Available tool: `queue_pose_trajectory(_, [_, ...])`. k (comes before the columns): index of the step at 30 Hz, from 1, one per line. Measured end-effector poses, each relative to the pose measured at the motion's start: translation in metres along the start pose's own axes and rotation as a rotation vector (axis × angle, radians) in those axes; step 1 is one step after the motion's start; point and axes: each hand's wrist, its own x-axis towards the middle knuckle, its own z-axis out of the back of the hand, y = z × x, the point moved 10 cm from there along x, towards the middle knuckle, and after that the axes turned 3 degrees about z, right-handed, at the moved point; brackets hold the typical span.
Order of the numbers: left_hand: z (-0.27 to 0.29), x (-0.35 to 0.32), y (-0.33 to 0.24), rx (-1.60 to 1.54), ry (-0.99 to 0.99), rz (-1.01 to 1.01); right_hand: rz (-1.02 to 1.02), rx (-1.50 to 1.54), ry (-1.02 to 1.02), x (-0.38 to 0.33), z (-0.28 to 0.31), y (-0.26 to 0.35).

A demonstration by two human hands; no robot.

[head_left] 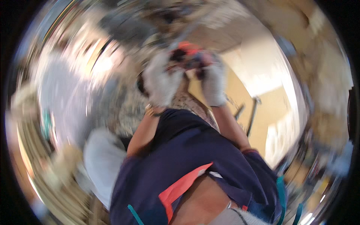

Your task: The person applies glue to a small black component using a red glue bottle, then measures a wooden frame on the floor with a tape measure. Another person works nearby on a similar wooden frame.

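Left hand [162,80] and right hand [213,84], both in pale gloves, raised close together ahead of torso. Blurred red-and-dark object [188,48] lies between them, at far ends of both, just beside fingers. Motion blur hides fingertips: cannot tell whether either hand grips it. Long thin tool [253,116] rests on yellowish surface [272,103], beside right forearm.

Reddish object [192,57], dark-patched, blurred, between both hands [162,80] [213,84]
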Motion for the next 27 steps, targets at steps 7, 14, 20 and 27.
queue_pose_trajectory(7, [-0.086,0.020,0.021,-0.657,0.087,-0.036,-0.178,0.675,-0.160,0.000,0.039,-0.032])
queue_pose_trajectory(14, [-0.121,0.034,-0.022,-0.127,0.241,-0.249,0.062,0.933,-0.432,-0.043,0.094,-0.038])
queue_pose_trajectory(20, [-0.153,0.068,-0.034,-0.264,0.434,-0.351,0.334,0.914,-0.689,-0.067,0.099,-0.012])
queue_pose_trajectory(27, [-0.185,0.056,-0.081,-0.580,0.714,-0.548,0.565,0.921,-0.864,-0.110,0.091,0.007])
